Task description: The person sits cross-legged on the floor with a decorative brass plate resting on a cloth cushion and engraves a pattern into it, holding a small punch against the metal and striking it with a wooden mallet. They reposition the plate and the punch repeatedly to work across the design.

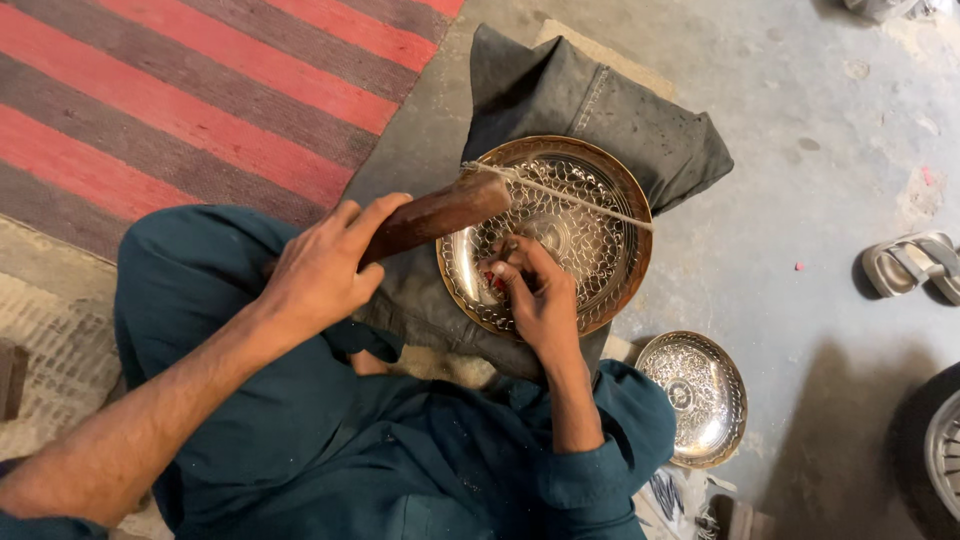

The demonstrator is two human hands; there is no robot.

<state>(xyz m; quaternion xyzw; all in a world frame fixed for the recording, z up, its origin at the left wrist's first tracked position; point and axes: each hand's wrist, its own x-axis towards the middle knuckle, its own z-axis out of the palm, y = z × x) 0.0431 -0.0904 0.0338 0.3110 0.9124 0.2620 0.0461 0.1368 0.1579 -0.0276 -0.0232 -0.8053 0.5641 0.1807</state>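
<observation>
Centre of the frame, a round engraved metal plate (590,225) sits on a dark folded cloth pad (620,120) on the concrete floor (800,200). The left hand (325,265) is clenched round the wooden handle of a mallet (435,212), its head hanging over the plate's upper-left rim. The right hand (540,295) is down in the dish, fingers (505,270) pinched on something small with a touch of red; probably a punch or chisel, though the hand hides most of it. A thin pale rod or cord (580,198) runs across the plate towards the right rim.

The risk, as I judge it: those fingertips lie right beneath the mallet's path, so a glancing blow could catch them. The soft pad could also let the plate rock, and the tool would skid across the pattern.

Lower right, a smaller patterned dish (692,395) lies on the floor; a striped red rug (200,90) fills the upper left, a sandal (915,262) at the right edge.
</observation>
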